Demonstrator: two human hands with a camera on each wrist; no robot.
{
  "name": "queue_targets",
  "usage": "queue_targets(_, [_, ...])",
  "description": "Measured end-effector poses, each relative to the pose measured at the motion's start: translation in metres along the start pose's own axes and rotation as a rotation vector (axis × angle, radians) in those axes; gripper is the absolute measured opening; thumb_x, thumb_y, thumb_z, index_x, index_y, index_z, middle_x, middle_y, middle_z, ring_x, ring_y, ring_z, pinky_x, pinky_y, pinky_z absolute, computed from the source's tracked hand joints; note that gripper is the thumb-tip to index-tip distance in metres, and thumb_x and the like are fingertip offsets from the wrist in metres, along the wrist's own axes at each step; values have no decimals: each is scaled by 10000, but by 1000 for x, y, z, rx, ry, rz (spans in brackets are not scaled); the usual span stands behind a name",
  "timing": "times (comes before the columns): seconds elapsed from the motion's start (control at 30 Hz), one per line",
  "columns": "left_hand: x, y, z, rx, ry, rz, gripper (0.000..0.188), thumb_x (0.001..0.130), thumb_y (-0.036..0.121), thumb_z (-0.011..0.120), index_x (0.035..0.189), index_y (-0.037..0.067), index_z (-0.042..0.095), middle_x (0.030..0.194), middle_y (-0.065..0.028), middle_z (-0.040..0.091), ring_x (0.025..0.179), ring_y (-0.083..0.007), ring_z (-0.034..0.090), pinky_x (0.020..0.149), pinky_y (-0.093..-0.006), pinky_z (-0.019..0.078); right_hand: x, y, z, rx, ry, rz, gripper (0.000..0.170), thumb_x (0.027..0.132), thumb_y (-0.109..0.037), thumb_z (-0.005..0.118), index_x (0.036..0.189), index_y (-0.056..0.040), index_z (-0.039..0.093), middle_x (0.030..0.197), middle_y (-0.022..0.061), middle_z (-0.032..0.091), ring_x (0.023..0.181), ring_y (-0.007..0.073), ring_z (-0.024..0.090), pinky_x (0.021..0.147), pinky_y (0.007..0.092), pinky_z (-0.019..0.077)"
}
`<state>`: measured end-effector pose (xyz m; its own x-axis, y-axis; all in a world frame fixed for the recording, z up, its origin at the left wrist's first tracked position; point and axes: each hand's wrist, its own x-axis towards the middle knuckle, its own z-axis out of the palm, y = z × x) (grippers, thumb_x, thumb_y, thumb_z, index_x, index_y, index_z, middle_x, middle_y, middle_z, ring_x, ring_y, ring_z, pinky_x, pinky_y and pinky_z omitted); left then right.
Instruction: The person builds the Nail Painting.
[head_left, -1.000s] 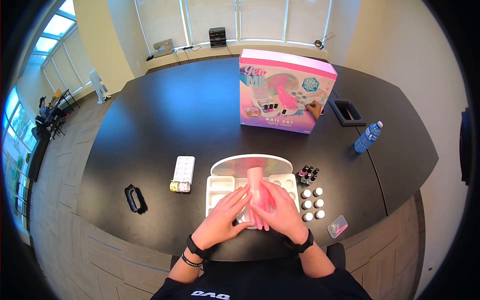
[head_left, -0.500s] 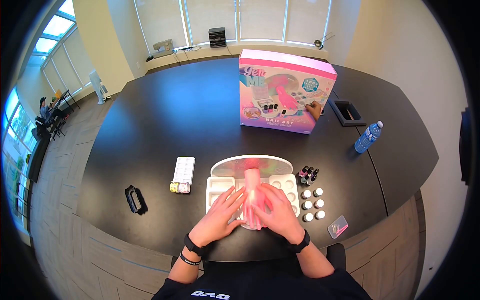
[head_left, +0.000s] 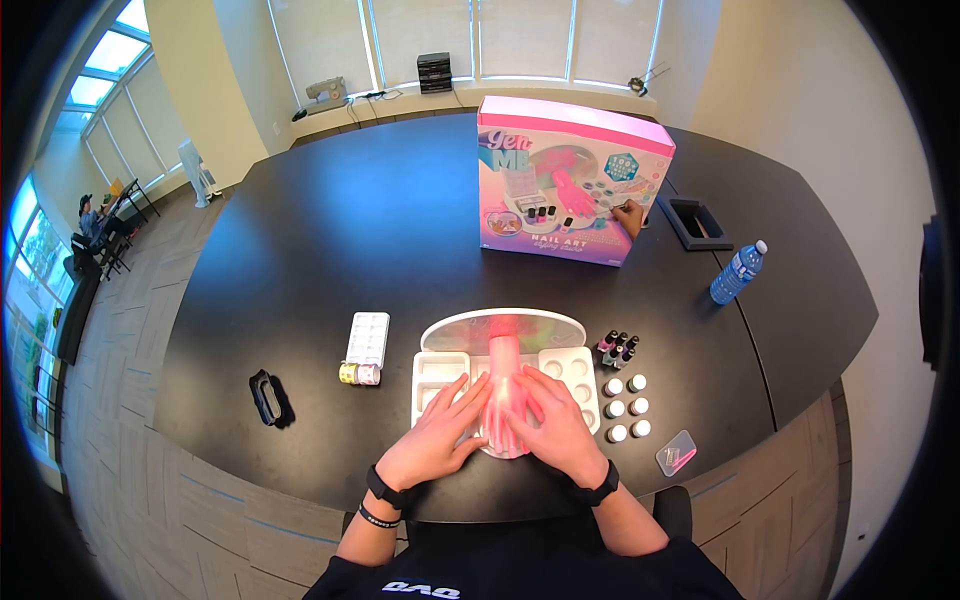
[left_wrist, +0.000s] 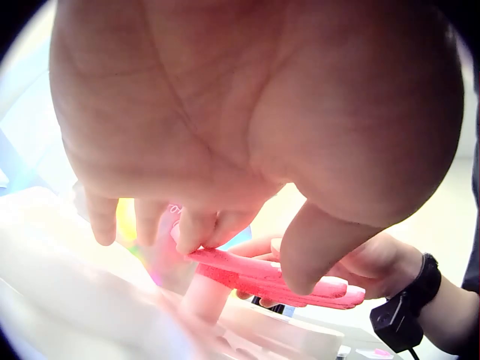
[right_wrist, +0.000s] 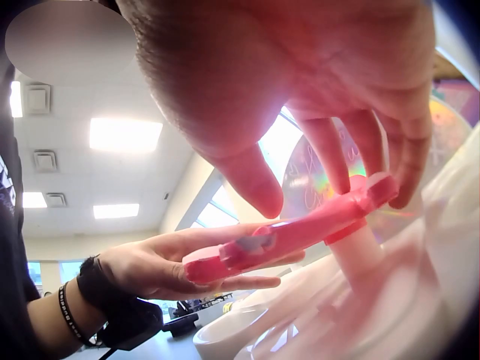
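Clock positions are read in the head view from the center of a compartmented white tray (head_left: 441,369) on the black table (head_left: 300,270). A pink model hand (head_left: 504,385) stands along the tray's midline, wrist end toward 12 o'clock and fingertips toward 6. The person's left hand (head_left: 447,432) lies at its 8 o'clock side, fingers extended; the right hand (head_left: 562,430) lies at its 4 o'clock side, fingers loosely bent over the edge, thumb apart. Neither encloses the model; exact contact is hard to tell.

Tray: rectangular compartments toward 9 o'clock, bare where visible; shallow round wells toward 3; an upright curved mirror panel (head_left: 455,331) at 12.

Other containers: between 9 and 10 o'clock, a white palette (head_left: 370,335) with small cells, and tape rolls (head_left: 360,374) at its near end; between 2 and 3, a cluster of dark-capped bottles (head_left: 617,350); just past 3, six white-lidded jars (head_left: 626,409), contents hidden; at 4, a clear box (head_left: 676,454) holding a pink strip and smaller pieces; at 2, farther off, a capped water bottle (head_left: 738,272); just before 1, an upright printed carton (head_left: 575,185), contents hidden.
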<state>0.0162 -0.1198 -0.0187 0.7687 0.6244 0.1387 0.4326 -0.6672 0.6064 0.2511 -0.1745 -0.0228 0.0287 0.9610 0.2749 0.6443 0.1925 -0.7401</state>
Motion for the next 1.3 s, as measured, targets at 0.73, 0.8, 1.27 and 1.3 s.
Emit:
queue_targets(0.73, [2,-11,-1,-29,-74,8,880,1004,194,739,1731,4,283,1779,-220,327,1637,-467,282,1331,-535,294,-1,3,4,-17,-24,-18,548,953,-251,800,1416,16,678,1469,247,646,1289,428,616,1130,489,514])
queue_targets(0.8, [2,-13,0,-38,-77,8,893,998,204,748,1733,7,282,1776,-220,333,1637,-470,281,1333,-536,290,-2,3,6,-22,-18,-19,551,954,-252,799,1419,19,676,1468,246,644,1289,427,614,1128,490,514])
queue_targets(1.27, [2,-9,-10,-58,-47,-28,1020,931,412,858,1720,21,344,1783,-196,347,1675,-461,209,1338,-554,276,-1,-3,3,-136,37,-97,505,958,-246,789,1359,41,680,1447,247,645,1345,419,583,1157,503,488])
queue_targets(1.3, [2,-8,-10,-64,-26,-23,1004,933,397,854,1716,20,352,1782,-191,351,1674,-461,211,1338,-554,276,0,-5,1,-118,39,-108,492,960,-244,786,1349,37,682,1435,242,650,1351,416,582,1163,504,482])
